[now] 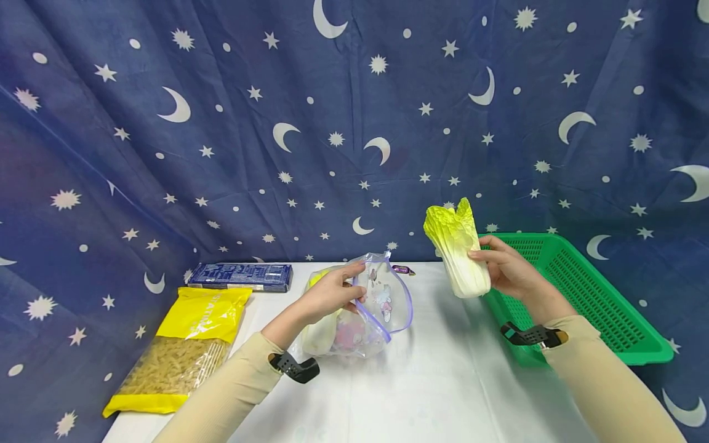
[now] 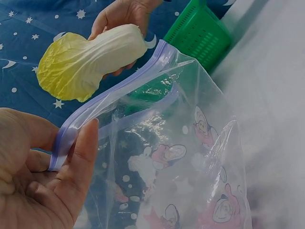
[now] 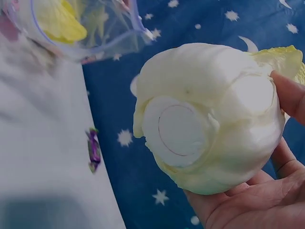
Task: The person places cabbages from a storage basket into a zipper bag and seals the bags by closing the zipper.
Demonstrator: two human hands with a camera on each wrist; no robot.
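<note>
My right hand grips a toy napa cabbage upright above the white table, stem end down. The right wrist view shows its round white stem end resting in my palm. My left hand pinches the purple zip edge of a clear printed zip bag, holding its mouth up and wide. Something yellow-green lies inside the bag. The cabbage hangs just beyond the bag's mouth in the left wrist view.
A green plastic basket sits at the table's right edge. A yellow pasta bag lies at the left, a dark blue box behind it. A small purple wrapped candy lies behind the bag. A starry blue cloth hangs behind.
</note>
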